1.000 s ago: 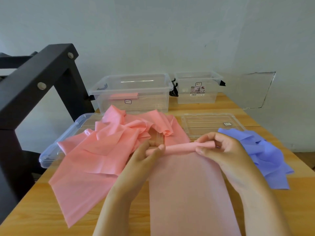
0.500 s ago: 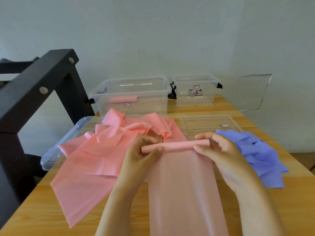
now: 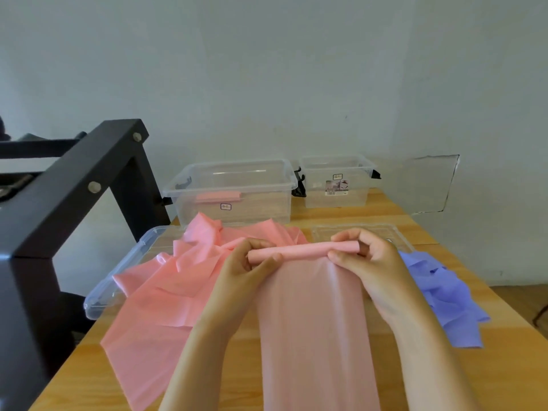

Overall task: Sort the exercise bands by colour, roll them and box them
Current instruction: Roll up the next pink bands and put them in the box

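A pale pink band [image 3: 314, 321] lies flat down the table's middle, its far end wound into a tight roll [image 3: 302, 250]. My left hand [image 3: 247, 266] pinches the roll's left end, and my right hand [image 3: 366, 258] grips its right end. Loose pink bands [image 3: 166, 286] are heaped to the left. Crumpled purple bands [image 3: 444, 295] lie to the right. One rolled pink band [image 3: 218, 196] rests inside the larger clear box [image 3: 204, 176] at the back. The smaller clear box [image 3: 335, 166] stands beside it.
A clear lid [image 3: 118, 280] lies under the pink heap at the table's left edge, another lid [image 3: 364, 229] behind my right hand. A black metal frame [image 3: 74, 191] rises on the left. The wooden table [image 3: 510, 366] ends near the wall.
The roll has grown thicker and has been lifted slightly, with both hands turning it. The camera has tipped upward, so the table sits lower in view.
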{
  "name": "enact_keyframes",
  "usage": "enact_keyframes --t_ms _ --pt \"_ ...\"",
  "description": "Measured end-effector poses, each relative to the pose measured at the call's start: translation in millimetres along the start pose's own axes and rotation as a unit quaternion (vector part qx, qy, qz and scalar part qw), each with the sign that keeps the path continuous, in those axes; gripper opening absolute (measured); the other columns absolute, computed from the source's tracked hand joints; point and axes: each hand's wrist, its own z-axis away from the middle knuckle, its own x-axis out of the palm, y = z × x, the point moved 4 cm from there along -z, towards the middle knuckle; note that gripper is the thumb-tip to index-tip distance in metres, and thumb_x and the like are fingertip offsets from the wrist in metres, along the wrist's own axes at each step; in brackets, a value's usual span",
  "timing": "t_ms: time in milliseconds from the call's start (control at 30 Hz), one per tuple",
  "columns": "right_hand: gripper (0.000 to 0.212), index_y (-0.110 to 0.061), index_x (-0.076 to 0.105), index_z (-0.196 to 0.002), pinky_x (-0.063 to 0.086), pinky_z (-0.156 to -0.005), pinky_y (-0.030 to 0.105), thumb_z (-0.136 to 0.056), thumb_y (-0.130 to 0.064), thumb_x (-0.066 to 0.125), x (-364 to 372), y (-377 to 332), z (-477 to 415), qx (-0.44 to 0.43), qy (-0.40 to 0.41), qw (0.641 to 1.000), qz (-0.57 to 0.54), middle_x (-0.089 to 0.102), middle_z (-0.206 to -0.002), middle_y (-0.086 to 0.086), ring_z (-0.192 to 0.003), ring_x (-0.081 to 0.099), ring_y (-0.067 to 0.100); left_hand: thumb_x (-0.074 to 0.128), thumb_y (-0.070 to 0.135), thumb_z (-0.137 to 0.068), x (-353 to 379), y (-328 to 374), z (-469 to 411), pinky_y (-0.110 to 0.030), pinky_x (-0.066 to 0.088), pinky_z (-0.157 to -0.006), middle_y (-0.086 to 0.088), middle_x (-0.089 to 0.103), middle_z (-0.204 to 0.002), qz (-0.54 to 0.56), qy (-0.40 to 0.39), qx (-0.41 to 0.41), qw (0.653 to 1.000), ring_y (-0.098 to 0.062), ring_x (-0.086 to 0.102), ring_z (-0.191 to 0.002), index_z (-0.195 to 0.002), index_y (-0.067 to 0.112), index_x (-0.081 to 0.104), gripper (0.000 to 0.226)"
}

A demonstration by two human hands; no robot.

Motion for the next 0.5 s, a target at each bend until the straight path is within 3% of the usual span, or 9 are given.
enact_keyframes --t_ms 133,200,333,500 --pt "0.02 -0.022 0.066 -0.085 0.042 -0.055 0.013 -0.083 -0.003 0.071 4.9 -37.3 -21.4 -0.035 0.023 0.999 0.017 0.07 -0.075 -0.012 -0.064 0.06 -0.001 0.068 0.016 -0.09 -0.3 43.6 -21.5 -0.025 0.049 -0.062 -0.004 0.065 -0.083 -0.033 0.017 0.04 0.999 -0.012 0.06 -0.074 -0.094 0.016 0.064 0.007" --pt "0.016 -0.023 0.067 -0.087 0.044 -0.058 0.017 -0.084 -0.007 0.07 5.9 -59.4 -33.9 -0.05 0.021 0.998 0.041 0.07 -0.077 -0.012 -0.065 0.061 0.0 0.068 0.015 -0.089 -2.4 68.5 -34.6 -0.019 0.048 -0.058 0.0 0.065 -0.08 -0.05 0.027 0.059 0.997 -0.011 0.059 -0.07 -0.095 0.012 0.064 0.008" --pt "0.011 -0.021 0.07 -0.083 0.045 -0.065 0.024 -0.083 -0.01 0.073 6.5 -104.6 -61.9 -0.063 0.01 0.993 0.096 0.069 -0.074 -0.008 -0.07 0.062 0.008 0.068 0.018 -0.089 -6.0 118.1 -61.3 -0.021 0.045 -0.054 -0.005 0.064 -0.081 -0.084 0.011 0.08 0.993 -0.016 0.058 -0.069 -0.097 0.008 0.063 0.013" --pt "0.009 -0.018 0.067 -0.08 0.042 -0.061 0.026 -0.082 -0.017 0.076 5.7 -170.9 -95.7 -0.098 0.022 0.986 0.131 0.066 -0.075 -0.002 -0.069 0.06 0.014 0.066 0.014 -0.092 -3.1 196.7 -93.9 -0.011 0.035 -0.042 0.002 0.059 -0.073 -0.147 -0.002 0.148 0.978 0.003 0.049 -0.048 -0.097 0.01 0.064 0.007"
